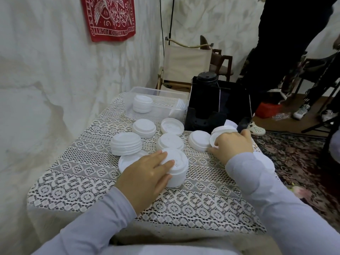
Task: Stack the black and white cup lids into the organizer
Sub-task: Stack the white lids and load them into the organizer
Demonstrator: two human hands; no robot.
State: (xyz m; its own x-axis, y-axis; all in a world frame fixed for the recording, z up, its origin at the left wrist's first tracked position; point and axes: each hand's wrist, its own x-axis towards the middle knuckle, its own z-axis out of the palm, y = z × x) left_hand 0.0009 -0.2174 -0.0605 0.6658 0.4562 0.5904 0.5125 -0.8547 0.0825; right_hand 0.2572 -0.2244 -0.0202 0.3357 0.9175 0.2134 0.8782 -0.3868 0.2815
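**Hands.** The left hand (147, 173) rests on the tall stack of white plastic cup lids (177, 170) at near centre. Its fingers lie fairly straight across the top and the thumb is against the side wall. The right hand (232, 146) is curled, knuckles up, over a loose white plastic lid (214, 138) at the right. It appears to grip the rim, but the fingertips are hidden.

**Task items.** The black box organizer with dividers (204, 117) stands at the far right. A column of black plastic lids (207, 79) rises from its far left compartment. None of the white lids can be seen in it.

**Risks.**
- The tall stack could lean and spill if it is lifted by the top alone.
- The lids under the right forearm lie close to the right edge and could be swept to the floor.
- Lid rims may catch in the open lacework.
- A push could shift the organizer, which stands near the edge.

**Surface and room.** The tabletop (88, 183) is covered with white lace. A clear plastic tub (137, 90) holding white lids stands at the far side. White cloth drapes the wall, and a red printed banner (108, 17) hangs on it. A canvas folding chair (185, 61) stands beyond the tabletop. At the right is a patterned carpet (294, 162), with a standing person in black trousers (276, 43) close by.
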